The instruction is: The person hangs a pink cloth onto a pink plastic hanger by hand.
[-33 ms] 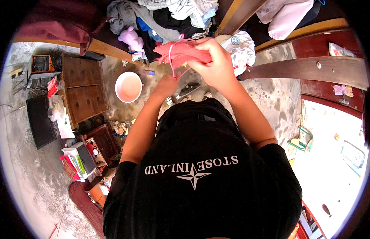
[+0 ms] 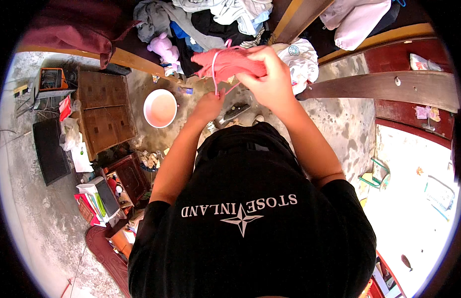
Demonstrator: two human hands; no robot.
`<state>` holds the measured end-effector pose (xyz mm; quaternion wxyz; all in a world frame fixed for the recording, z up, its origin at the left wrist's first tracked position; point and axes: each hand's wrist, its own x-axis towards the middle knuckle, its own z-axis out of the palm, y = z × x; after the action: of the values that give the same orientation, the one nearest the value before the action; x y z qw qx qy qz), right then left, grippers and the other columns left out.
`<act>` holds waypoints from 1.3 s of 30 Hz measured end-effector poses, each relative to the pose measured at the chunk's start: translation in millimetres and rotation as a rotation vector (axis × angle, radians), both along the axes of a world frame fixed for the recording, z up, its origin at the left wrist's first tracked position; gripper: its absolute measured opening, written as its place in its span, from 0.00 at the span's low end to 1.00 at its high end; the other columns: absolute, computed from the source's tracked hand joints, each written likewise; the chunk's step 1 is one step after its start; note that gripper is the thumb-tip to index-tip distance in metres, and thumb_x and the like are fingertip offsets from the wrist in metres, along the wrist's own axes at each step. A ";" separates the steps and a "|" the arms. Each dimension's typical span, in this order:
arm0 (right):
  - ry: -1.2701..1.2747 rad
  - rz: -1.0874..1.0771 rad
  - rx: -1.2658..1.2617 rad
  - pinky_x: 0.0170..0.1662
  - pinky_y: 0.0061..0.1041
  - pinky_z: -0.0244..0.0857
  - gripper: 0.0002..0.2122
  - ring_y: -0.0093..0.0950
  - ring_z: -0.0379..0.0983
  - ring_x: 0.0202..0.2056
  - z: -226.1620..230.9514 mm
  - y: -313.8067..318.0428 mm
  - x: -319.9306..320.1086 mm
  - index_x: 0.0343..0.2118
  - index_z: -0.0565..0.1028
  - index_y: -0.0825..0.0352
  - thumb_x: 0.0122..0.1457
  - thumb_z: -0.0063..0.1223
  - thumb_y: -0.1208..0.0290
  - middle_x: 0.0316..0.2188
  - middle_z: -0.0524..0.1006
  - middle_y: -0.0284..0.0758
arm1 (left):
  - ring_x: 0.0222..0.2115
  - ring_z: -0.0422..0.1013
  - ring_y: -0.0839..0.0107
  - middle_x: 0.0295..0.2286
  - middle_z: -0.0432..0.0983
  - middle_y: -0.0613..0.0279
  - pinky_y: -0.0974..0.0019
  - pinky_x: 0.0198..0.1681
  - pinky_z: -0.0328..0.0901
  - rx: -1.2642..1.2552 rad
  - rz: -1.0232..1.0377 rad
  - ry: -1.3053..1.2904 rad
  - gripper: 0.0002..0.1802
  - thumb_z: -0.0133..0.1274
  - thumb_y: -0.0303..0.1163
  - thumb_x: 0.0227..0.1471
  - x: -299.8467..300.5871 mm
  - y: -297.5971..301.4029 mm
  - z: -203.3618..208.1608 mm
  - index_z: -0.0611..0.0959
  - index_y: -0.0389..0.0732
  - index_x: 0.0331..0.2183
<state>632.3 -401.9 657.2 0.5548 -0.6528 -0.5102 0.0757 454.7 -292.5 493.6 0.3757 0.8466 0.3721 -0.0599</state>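
Between a person's raised hands, a crumpled red cloth [image 2: 228,65] hangs in the air, looped by a pink cord [image 2: 214,75]. The right hand [image 2: 274,77] grips the cloth's right end between thumb and fingers; the left hand [image 2: 209,106], curled tight, pinches the cord's lower end. Beyond lie heaped clothes [image 2: 235,14] and a pink stuffed toy [image 2: 163,48]; a white bucket [image 2: 146,108] stands lower left.

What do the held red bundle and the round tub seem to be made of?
Red bundle: probably matte fabric, judging by its soft folds and crinkled surface.
Round tub: perhaps smooth plastic; its pale, even rim leaves enamel possible.
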 end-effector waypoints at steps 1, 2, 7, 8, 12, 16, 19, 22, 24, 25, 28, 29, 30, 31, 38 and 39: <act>0.011 -0.038 -0.002 0.39 0.26 0.73 0.17 0.26 0.79 0.38 -3.1 0.9 3.9 0.37 0.70 0.68 0.48 0.69 0.76 0.38 0.81 0.41 | 0.33 0.73 0.32 0.27 0.76 0.31 0.41 0.39 0.68 -0.023 0.034 -0.011 0.33 0.39 0.51 0.66 2.3 -2.9 9.3 0.81 0.29 0.27; 0.019 -0.078 -0.005 0.39 0.26 0.73 0.17 0.25 0.79 0.37 -6.7 1.0 8.7 0.37 0.69 0.68 0.49 0.68 0.75 0.37 0.81 0.40 | 0.30 0.74 0.37 0.25 0.77 0.36 0.43 0.36 0.68 -0.025 0.060 -0.028 0.33 0.39 0.51 0.66 2.2 -6.7 15.4 0.81 0.30 0.27; 0.131 -0.347 -0.213 0.33 0.33 0.72 0.18 0.39 0.80 0.29 -24.1 3.6 38.9 0.37 0.69 0.67 0.50 0.68 0.66 0.26 0.79 0.42 | 0.15 0.66 0.67 0.15 0.69 0.63 0.62 0.20 0.59 -0.319 0.320 -0.344 0.31 0.38 0.55 0.67 -8.9 -26.4 84.0 0.77 0.39 0.26; 0.074 -0.395 -0.249 0.33 0.34 0.72 0.18 0.40 0.79 0.30 -37.0 0.8 55.6 0.36 0.69 0.66 0.50 0.68 0.64 0.26 0.79 0.42 | 0.16 0.58 0.82 0.15 0.62 0.74 0.70 0.18 0.54 -0.533 0.447 -0.465 0.29 0.40 0.56 0.67 -15.0 -26.2 88.5 0.74 0.44 0.23; -0.251 -0.546 -0.296 0.37 0.33 0.71 0.17 0.37 0.78 0.31 -76.7 -15.9 114.0 0.35 0.69 0.64 0.52 0.66 0.62 0.28 0.79 0.41 | 0.13 0.54 0.82 0.14 0.58 0.75 0.73 0.16 0.51 -0.455 0.441 -0.570 0.28 0.40 0.55 0.67 -31.3 -21.2 126.3 0.68 0.47 0.20; 0.229 -0.508 -0.455 0.40 0.30 0.72 0.17 0.34 0.79 0.35 -69.7 -36.9 129.7 0.40 0.71 0.66 0.54 0.66 0.63 0.34 0.81 0.40 | 0.12 0.52 0.81 0.13 0.56 0.73 0.71 0.14 0.48 -0.518 0.484 -0.540 0.30 0.38 0.56 0.68 -52.6 6.0 146.0 0.66 0.46 0.20; 0.921 -0.205 -0.282 0.41 0.21 0.72 0.21 0.24 0.79 0.37 -85.0 -42.9 130.5 0.48 0.73 0.74 0.59 0.62 0.62 0.40 0.80 0.36 | 0.11 0.52 0.81 0.13 0.57 0.73 0.72 0.14 0.47 -0.608 0.565 -0.637 0.29 0.38 0.57 0.67 -56.5 15.2 133.6 0.66 0.47 0.20; 1.000 -0.044 -0.454 0.41 0.22 0.71 0.23 0.23 0.77 0.38 -83.0 -47.8 103.7 0.49 0.75 0.73 0.60 0.60 0.57 0.40 0.80 0.36 | 0.12 0.52 0.81 0.14 0.57 0.73 0.72 0.14 0.49 -0.666 0.584 -0.686 0.29 0.38 0.56 0.67 -44.7 8.4 136.6 0.65 0.48 0.20; 0.836 -0.063 -0.635 0.38 0.24 0.70 0.21 0.24 0.77 0.34 -103.7 -48.2 91.7 0.44 0.79 0.73 0.60 0.59 0.55 0.34 0.82 0.35 | 0.12 0.51 0.81 0.15 0.57 0.73 0.71 0.15 0.49 -0.673 0.557 -0.701 0.29 0.38 0.56 0.68 -32.4 3.1 139.4 0.64 0.47 0.20; 0.561 -0.024 -0.710 0.38 0.26 0.71 0.21 0.24 0.77 0.32 -114.7 -49.2 90.3 0.41 0.80 0.73 0.59 0.59 0.55 0.30 0.82 0.34 | 0.13 0.51 0.81 0.15 0.57 0.73 0.71 0.15 0.49 -0.677 0.501 -0.724 0.29 0.37 0.56 0.68 -27.8 2.6 137.6 0.64 0.47 0.20; 0.192 -0.002 -0.788 0.38 0.26 0.71 0.20 0.24 0.78 0.33 -133.0 -46.0 80.2 0.41 0.80 0.73 0.60 0.59 0.56 0.31 0.82 0.35 | 0.14 0.51 0.80 0.15 0.56 0.72 0.72 0.16 0.50 -0.700 0.369 -0.768 0.29 0.36 0.55 0.68 -18.2 0.8 137.4 0.63 0.48 0.20; 0.288 0.028 -0.822 0.38 0.25 0.70 0.19 0.24 0.78 0.34 -134.8 -41.5 80.9 0.43 0.80 0.73 0.60 0.59 0.58 0.34 0.82 0.35 | 0.14 0.51 0.80 0.15 0.56 0.73 0.72 0.17 0.50 -0.727 0.368 -0.754 0.29 0.37 0.55 0.68 -15.7 -0.9 136.1 0.64 0.47 0.20; 0.385 0.056 -0.856 0.38 0.25 0.70 0.19 0.24 0.78 0.34 -136.8 -38.5 80.1 0.44 0.79 0.73 0.61 0.59 0.59 0.36 0.82 0.35 | 0.14 0.51 0.80 0.15 0.56 0.73 0.72 0.17 0.50 -0.754 0.366 -0.740 0.29 0.37 0.55 0.68 -13.2 -2.9 134.0 0.64 0.47 0.20; 0.638 0.101 -0.768 0.38 0.24 0.70 0.18 0.24 0.78 0.35 -129.9 -34.0 73.2 0.45 0.78 0.72 0.60 0.59 0.61 0.37 0.81 0.35 | 0.14 0.51 0.80 0.15 0.56 0.73 0.72 0.17 0.50 -0.778 0.371 -0.728 0.29 0.37 0.55 0.68 -11.7 -5.1 132.0 0.64 0.47 0.20; 1.304 0.305 -0.354 0.43 0.24 0.71 0.18 0.24 0.77 0.42 -38.1 -17.2 30.1 0.50 0.72 0.68 0.59 0.59 0.67 0.42 0.78 0.35 | 0.21 0.57 0.79 0.20 0.62 0.72 0.73 0.23 0.50 -0.895 0.122 -0.745 0.23 0.41 0.50 0.68 3.4 -15.9 107.7 0.70 0.45 0.26; 1.335 0.326 -0.317 0.45 0.24 0.71 0.17 0.24 0.77 0.44 -34.7 -17.0 28.3 0.50 0.72 0.68 0.59 0.58 0.67 0.43 0.78 0.35 | 0.21 0.57 0.79 0.20 0.62 0.71 0.73 0.23 0.49 -0.813 0.115 -0.726 0.23 0.40 0.50 0.68 5.2 -17.6 104.9 0.70 0.45 0.26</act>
<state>660.6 -418.9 622.5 0.6291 -0.4551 -0.1352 0.6156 459.9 -310.1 598.6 0.7795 0.5779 0.2112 0.1179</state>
